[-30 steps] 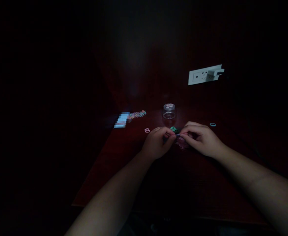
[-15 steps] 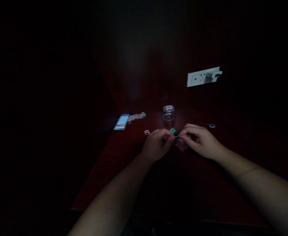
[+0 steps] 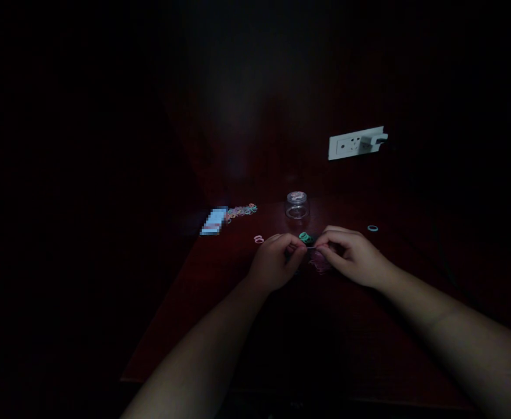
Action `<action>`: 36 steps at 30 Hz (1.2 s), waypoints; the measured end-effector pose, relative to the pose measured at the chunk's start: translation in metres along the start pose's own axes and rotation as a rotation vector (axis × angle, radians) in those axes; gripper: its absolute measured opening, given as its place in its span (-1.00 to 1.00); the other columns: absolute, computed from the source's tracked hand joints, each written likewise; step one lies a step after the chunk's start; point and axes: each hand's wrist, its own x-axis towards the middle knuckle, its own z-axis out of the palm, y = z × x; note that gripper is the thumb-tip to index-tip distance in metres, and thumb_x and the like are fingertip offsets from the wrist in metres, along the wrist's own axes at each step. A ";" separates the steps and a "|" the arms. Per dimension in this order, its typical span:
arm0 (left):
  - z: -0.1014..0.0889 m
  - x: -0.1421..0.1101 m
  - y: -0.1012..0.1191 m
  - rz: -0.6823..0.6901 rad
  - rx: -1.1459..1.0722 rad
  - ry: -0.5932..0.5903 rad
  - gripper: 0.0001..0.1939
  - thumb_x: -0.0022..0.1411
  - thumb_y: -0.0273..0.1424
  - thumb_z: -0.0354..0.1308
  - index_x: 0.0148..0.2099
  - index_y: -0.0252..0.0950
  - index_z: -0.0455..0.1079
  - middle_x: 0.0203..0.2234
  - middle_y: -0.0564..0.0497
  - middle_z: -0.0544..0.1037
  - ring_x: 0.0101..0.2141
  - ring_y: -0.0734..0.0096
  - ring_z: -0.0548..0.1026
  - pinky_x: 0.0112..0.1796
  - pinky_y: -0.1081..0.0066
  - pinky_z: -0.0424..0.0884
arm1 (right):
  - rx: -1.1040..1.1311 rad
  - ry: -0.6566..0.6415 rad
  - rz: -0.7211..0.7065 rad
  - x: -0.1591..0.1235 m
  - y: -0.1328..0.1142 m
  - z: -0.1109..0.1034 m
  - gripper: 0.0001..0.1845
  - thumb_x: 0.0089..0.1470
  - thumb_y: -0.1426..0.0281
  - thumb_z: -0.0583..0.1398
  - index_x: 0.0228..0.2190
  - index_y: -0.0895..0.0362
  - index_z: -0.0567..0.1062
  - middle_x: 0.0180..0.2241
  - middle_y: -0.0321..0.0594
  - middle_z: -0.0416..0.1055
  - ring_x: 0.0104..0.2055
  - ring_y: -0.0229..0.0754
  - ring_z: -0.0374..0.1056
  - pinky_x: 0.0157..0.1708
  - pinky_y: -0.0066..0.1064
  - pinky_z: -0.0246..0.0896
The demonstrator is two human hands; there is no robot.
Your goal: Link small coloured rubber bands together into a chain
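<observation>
The scene is very dark. My left hand (image 3: 276, 262) and my right hand (image 3: 350, 256) meet fingertip to fingertip over a dark red table (image 3: 220, 326). Both pinch a thin small band (image 3: 311, 248) stretched between them. Just behind the fingertips lie green bands (image 3: 305, 237). A dim pinkish pile (image 3: 320, 265) sits under my right hand's fingers.
A small clear jar (image 3: 297, 205) stands behind my hands. Several coloured bands (image 3: 242, 210) lie at the back left beside a blurred blue patch (image 3: 214, 221). Single bands lie at left (image 3: 259, 239) and right (image 3: 372, 228). A white wall socket (image 3: 355, 143) has a plug in it.
My hands stay pinched together on the band. The view has tilted slightly, so everything sits a little lower and to the left in the picture.
</observation>
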 end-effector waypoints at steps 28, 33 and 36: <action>-0.003 0.001 0.001 0.007 -0.014 0.003 -0.89 0.27 -0.41 0.13 -0.34 -0.27 0.40 -0.46 0.06 0.53 -0.39 0.44 0.45 -0.30 0.41 0.36 | -0.015 0.008 0.022 0.000 0.001 0.001 -0.82 0.20 0.36 0.16 -0.42 0.12 0.50 -0.47 -0.25 0.34 -0.46 -0.24 0.26 -0.45 -0.38 0.15; -0.003 0.001 0.001 0.006 -0.017 -0.010 -0.90 0.26 -0.42 0.12 -0.34 -0.27 0.39 -0.47 0.05 0.52 -0.39 0.43 0.45 -0.32 0.40 0.36 | -0.016 0.016 0.005 0.001 0.000 0.000 -0.84 0.19 0.38 0.17 -0.42 0.11 0.51 -0.48 -0.26 0.35 -0.46 -0.23 0.26 -0.44 -0.38 0.16; -0.003 0.000 0.000 0.016 -0.017 -0.011 -0.89 0.26 -0.42 0.11 -0.34 -0.27 0.39 -0.47 0.05 0.51 -0.39 0.43 0.45 -0.32 0.41 0.35 | -0.019 0.020 0.002 0.001 0.000 0.000 -0.83 0.18 0.38 0.17 -0.43 0.11 0.51 -0.48 -0.25 0.35 -0.46 -0.23 0.27 -0.45 -0.38 0.16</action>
